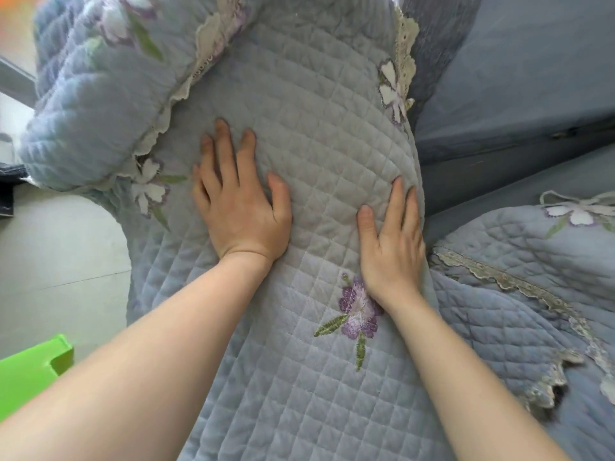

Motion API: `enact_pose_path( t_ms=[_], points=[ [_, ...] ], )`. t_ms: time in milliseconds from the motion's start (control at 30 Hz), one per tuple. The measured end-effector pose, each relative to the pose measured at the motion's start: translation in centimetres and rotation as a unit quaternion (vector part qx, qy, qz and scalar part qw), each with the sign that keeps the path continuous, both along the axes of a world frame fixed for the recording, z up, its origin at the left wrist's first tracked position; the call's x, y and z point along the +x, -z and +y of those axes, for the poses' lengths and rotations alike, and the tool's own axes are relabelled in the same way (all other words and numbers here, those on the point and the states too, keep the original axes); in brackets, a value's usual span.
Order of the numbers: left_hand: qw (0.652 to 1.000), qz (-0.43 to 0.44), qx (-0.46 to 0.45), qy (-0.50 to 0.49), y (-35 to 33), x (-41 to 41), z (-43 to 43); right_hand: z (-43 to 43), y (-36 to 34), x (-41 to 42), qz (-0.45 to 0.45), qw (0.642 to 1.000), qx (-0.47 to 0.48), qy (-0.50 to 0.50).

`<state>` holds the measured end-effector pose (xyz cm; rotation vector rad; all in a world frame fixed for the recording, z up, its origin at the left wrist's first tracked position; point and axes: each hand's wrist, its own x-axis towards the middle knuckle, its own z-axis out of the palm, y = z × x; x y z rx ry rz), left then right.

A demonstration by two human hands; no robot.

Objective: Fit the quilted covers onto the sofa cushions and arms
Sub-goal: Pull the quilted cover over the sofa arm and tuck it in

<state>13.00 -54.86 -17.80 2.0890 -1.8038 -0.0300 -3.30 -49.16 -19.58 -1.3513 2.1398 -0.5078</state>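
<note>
Flat, both hands [243, 207] press quilted cover [316, 128].

- Quilted cover [316, 144]: blue-grey, grid-stitched, purple embroidered flowers, lace trim; draped over the sofa arm.
- Second cover [499, 327]: same pattern, rumpled on the sofa seat [492, 184], right.

soft, even daylight, brightest up-left of the left hand [243, 207], where the corner washes out white and orange. dimmer beyond the right hand [392, 251]. faint shadows under both hands. edges bend, and the quilted cover [316, 144] blurs toward them.
</note>
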Motion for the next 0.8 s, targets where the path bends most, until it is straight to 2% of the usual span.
enact_pose_path(
  t_ms=[100, 133, 233, 300, 400, 500, 533, 600, 667, 700, 733, 800],
  points=[
    [0.999, 0.008, 0.030, 0.006, 0.0, -0.1, 0.4, -2.4, 0.5, -2.5, -0.105, 0.993, 0.024, 0.055],
    [0.999, 0.015, 0.037, 0.011, -0.1, 0.0, 0.2, -3.7, -0.1, -2.5, -0.115, 0.991, 0.013, 0.070],
    [0.997, 0.051, 0.056, 0.026, -0.4, -0.1, 0.3, -7.9, -3.6, -1.5, -0.023, 0.993, -0.066, 0.092],
    [0.990, 0.109, 0.074, 0.055, -1.4, 0.6, 0.4, -11.0, -7.2, 0.4, 0.015, 0.984, -0.147, 0.099],
    [0.953, 0.243, 0.100, 0.151, -3.9, 4.8, -0.8, -16.4, -13.5, 4.4, 0.023, 0.964, -0.256, 0.065],
    [0.898, 0.371, 0.043, 0.232, -8.4, 10.7, -2.9, -21.8, -18.1, 8.4, 0.037, 0.956, -0.291, 0.015],
    [0.888, 0.396, -0.004, 0.233, -10.2, 12.8, -4.4, -23.8, -19.1, 9.9, 0.029, 0.963, -0.269, -0.009],
    [0.886, 0.423, -0.088, 0.167, -12.6, 15.9, -8.3, -27.0, -19.7, 11.7, 0.014, 0.986, -0.146, -0.084],
    [0.917, 0.388, -0.086, 0.038, -12.9, 18.3, -13.7, -28.8, -19.0, 13.0, 0.093, 0.977, 0.019, -0.189],
    [0.938, 0.346, -0.025, -0.022, -12.5, 19.4, -16.6, -29.0, -18.4, 13.5, 0.135, 0.965, 0.078, -0.211],
    [0.943, 0.318, 0.074, -0.065, -11.4, 20.5, -18.8, -28.9, -17.7, 13.9, 0.162, 0.956, 0.114, -0.216],
    [0.910, 0.320, 0.249, -0.088, -9.3, 21.1, -20.8, -28.2, -16.0, 14.2, 0.170, 0.953, 0.135, -0.212]
  ],
)
